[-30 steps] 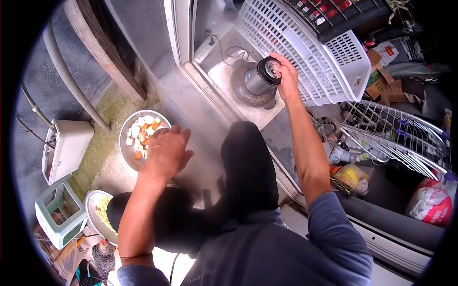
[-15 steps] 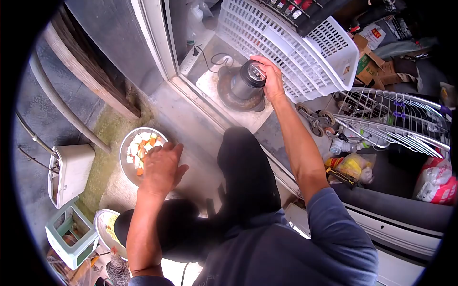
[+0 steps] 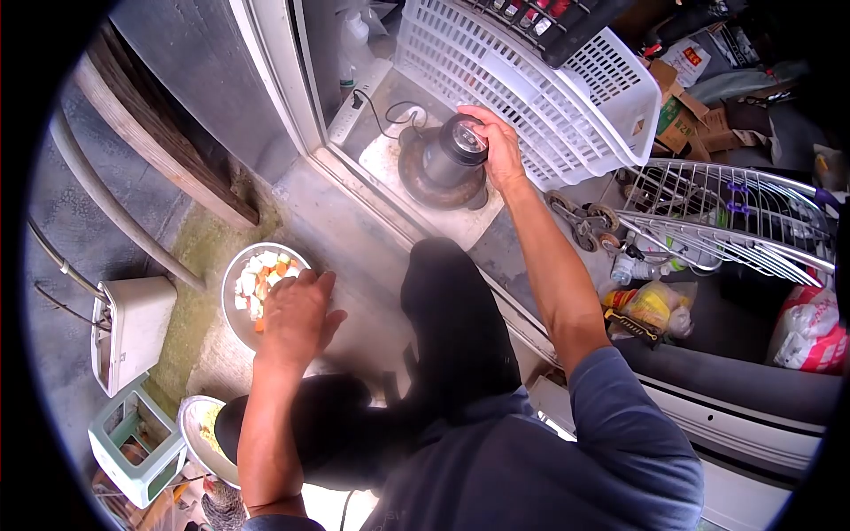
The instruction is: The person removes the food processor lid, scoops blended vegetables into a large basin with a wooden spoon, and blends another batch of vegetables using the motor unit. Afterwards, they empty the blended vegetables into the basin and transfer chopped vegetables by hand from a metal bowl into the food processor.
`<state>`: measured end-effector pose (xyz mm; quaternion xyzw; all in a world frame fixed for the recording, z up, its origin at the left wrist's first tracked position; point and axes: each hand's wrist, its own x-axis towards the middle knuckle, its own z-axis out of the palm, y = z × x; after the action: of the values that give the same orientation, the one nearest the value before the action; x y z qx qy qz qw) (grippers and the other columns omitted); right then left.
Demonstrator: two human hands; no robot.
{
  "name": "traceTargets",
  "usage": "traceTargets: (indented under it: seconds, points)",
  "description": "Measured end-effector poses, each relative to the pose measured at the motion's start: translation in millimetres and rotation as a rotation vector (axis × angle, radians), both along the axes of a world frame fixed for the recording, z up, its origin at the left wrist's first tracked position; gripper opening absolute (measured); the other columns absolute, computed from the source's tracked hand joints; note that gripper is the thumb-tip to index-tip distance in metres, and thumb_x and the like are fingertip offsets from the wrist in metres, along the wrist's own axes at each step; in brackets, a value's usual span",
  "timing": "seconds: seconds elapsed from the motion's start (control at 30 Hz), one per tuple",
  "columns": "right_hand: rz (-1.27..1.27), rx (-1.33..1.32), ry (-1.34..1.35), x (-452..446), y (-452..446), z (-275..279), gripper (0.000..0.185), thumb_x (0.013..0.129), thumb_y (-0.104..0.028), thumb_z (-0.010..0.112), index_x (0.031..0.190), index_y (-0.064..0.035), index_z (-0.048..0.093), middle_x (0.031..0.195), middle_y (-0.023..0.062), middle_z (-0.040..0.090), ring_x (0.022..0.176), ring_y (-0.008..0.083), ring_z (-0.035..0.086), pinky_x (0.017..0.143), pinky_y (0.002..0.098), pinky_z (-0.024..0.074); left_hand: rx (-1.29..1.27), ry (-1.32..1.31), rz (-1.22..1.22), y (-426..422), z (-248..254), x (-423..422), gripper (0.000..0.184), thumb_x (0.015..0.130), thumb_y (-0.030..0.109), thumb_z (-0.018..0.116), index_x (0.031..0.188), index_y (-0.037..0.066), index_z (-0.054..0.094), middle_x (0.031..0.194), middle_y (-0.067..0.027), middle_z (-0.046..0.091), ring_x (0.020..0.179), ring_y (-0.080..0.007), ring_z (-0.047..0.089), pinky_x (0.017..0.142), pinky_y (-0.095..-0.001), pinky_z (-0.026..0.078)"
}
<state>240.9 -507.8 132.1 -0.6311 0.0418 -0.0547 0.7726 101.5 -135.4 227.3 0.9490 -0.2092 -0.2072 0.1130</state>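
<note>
My left hand (image 3: 297, 314) rests at the near right side of a round metal bowl (image 3: 232, 320). Orange and white chopped chunks (image 3: 255, 281) fill part of the bowl. The thumb sticks out and the fingers reach over the chunks; their tips are partly hidden, but no chunk shows in the grip. Ahead on the right, my right hand (image 3: 501, 152) is wrapped around the black top of a grinder (image 3: 440, 165) with a grey cylindrical body. The grinder stands tilted in view on a round brown base (image 3: 413, 181), over a pale slab by the doorway.
A white plastic crate (image 3: 531, 115) stands behind the grinder. A power strip (image 3: 352, 111) with a black cord lies left of it. A second bowl (image 3: 190, 425) with yellowish bits and a hen (image 3: 223, 506) are at lower left. A wire cart (image 3: 708, 208) lies at right.
The view has shifted slightly, and the hen at lower left sits lower in the picture. My left fingers have shifted slightly over the chunks; my right hand stays on the grinder.
</note>
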Motion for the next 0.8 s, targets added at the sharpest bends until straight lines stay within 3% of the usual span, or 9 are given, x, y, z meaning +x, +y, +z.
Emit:
traceTargets:
  seconds: [0.13, 0.33, 0.43, 0.8]
  points:
    - [0.018, -0.029, -0.009, 4, -5, -8, 0.045, 0.088, -0.007, 0.047, 0.127, 0.0060, 0.065, 0.114, 0.0129, 0.072, 0.103, 0.0169, 0.069, 0.096, 0.0288, 0.0530, -0.005, 0.009, 0.011, 1, -4, 0, 0.053, 0.080, 0.020, 0.083, 0.129, 0.011, 0.066, 0.112, -0.0148, 0.068, 0.107, -0.0377, 0.067, 0.094, -0.0472, 0.052]
    - [0.056, -0.082, 0.000, 5, -13, -11, 0.045, 0.088, -0.007, 0.046, 0.128, 0.0066, 0.064, 0.115, 0.0133, 0.071, 0.103, 0.0178, 0.069, 0.096, 0.0300, 0.0535, 0.000, 0.007, 0.004, 0, -5, 0, 0.052, 0.080, 0.020, 0.083, 0.128, 0.012, 0.065, 0.113, -0.0148, 0.068, 0.107, -0.0377, 0.067, 0.094, -0.0473, 0.052]
    - [0.024, -0.029, 0.000, 4, -8, -10, 0.041, 0.087, -0.008, 0.046, 0.118, 0.0004, 0.073, 0.105, 0.0024, 0.070, 0.088, 0.0073, 0.058, 0.084, 0.0203, 0.0439, -0.001, 0.000, -0.002, 0, -6, 0, 0.052, 0.080, 0.021, 0.083, 0.128, 0.012, 0.065, 0.114, -0.0146, 0.068, 0.107, -0.0378, 0.067, 0.094, -0.0471, 0.052]
    - [-0.013, -0.031, -0.009, 0, 2, -4, 0.038, 0.092, -0.007, 0.045, 0.118, 0.0003, 0.072, 0.106, 0.0031, 0.071, 0.094, 0.0078, 0.061, 0.088, 0.0213, 0.0453, -0.010, 0.010, 0.005, 6, -3, -4, 0.053, 0.080, 0.020, 0.083, 0.129, 0.010, 0.066, 0.111, -0.0152, 0.069, 0.105, -0.0378, 0.067, 0.094, -0.0466, 0.052]
